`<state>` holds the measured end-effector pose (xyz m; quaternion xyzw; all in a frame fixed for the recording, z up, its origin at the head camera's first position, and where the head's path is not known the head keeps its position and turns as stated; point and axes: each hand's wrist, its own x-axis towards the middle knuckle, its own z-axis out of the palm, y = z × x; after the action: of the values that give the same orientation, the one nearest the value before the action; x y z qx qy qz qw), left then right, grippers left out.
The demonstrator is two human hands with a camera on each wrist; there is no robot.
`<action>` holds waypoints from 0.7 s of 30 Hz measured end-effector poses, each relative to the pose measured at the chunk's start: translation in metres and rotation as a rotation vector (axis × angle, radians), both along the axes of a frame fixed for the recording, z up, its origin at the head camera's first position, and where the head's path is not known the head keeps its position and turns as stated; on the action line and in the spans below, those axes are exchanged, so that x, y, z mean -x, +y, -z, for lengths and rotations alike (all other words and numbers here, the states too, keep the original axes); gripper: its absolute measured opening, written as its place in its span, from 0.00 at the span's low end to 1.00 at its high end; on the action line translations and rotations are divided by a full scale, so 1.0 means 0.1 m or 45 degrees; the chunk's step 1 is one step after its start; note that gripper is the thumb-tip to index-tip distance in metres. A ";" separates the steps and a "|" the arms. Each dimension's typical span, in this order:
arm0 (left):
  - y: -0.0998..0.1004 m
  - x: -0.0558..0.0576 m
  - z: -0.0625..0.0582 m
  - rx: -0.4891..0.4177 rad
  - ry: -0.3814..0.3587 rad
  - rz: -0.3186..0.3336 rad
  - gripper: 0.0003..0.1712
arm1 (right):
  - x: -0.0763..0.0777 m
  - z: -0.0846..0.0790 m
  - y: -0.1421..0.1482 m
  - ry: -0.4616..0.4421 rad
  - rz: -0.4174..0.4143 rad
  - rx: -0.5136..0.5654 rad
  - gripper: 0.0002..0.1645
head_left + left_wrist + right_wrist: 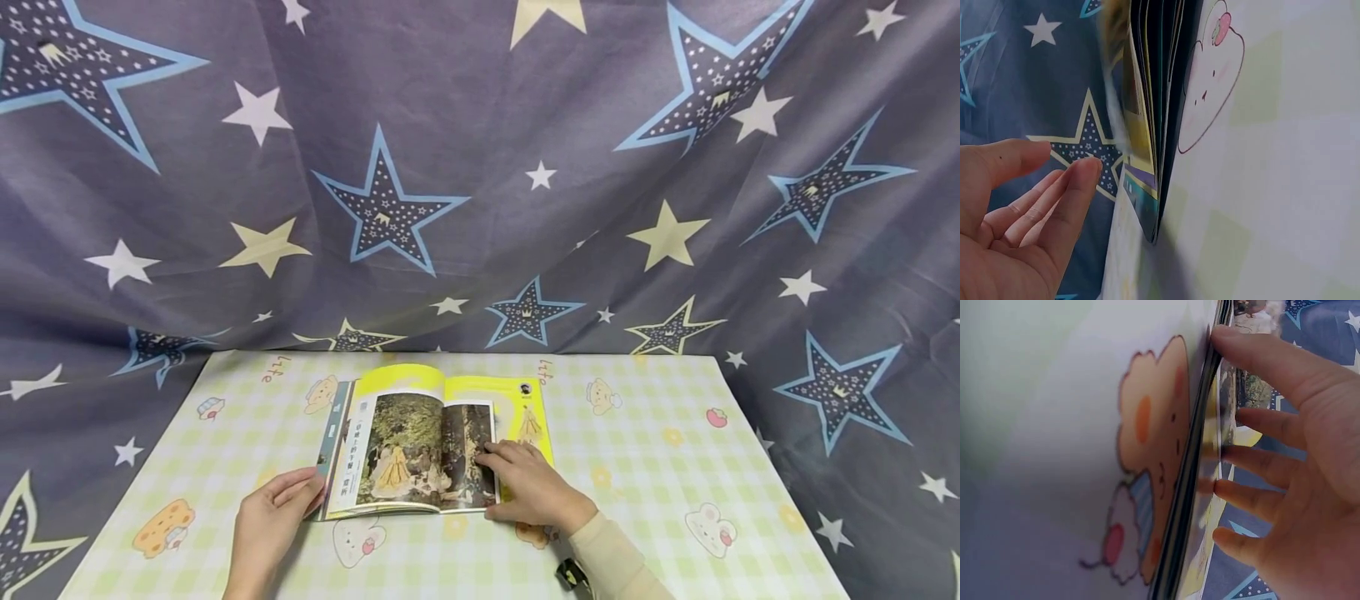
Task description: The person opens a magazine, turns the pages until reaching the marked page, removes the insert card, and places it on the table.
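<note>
Gripping nothing, we rest our spread right hand (536,486) on the right page of the magazine (408,446), open on the table (645,533), perhaps to keep it flat, our left hand (272,517), fingers parted, by its left edge

Head view: high, farther back, facing forward-down; wrist views: close, tilted sideways; all share magazine (438,442), tablecloth (637,517).

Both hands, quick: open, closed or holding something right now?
Left hand: open, beside the magazine's left edge, nothing between thumb and fingers.
Right hand: open, spread over the right-hand page.
</note>
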<state>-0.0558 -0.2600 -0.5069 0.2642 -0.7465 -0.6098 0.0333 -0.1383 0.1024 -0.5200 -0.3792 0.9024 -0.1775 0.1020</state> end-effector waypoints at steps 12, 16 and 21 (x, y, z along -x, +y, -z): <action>0.13 0.06 -0.03 -0.062 0.090 0.041 0.20 | 0.02 -0.10 0.17 0.208 -0.008 0.080 0.22; 0.14 0.07 -0.04 -0.067 0.091 0.057 0.20 | 0.07 -0.09 0.35 0.261 0.081 0.208 0.22; 0.17 0.08 -0.04 -0.065 0.086 0.102 0.21 | 0.11 -0.08 0.50 0.341 0.233 0.416 0.28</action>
<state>-0.0635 -0.2434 -0.5025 0.2142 -0.7390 -0.6381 0.0275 -0.1494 0.1520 -0.5120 -0.3275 0.8977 -0.2780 -0.0981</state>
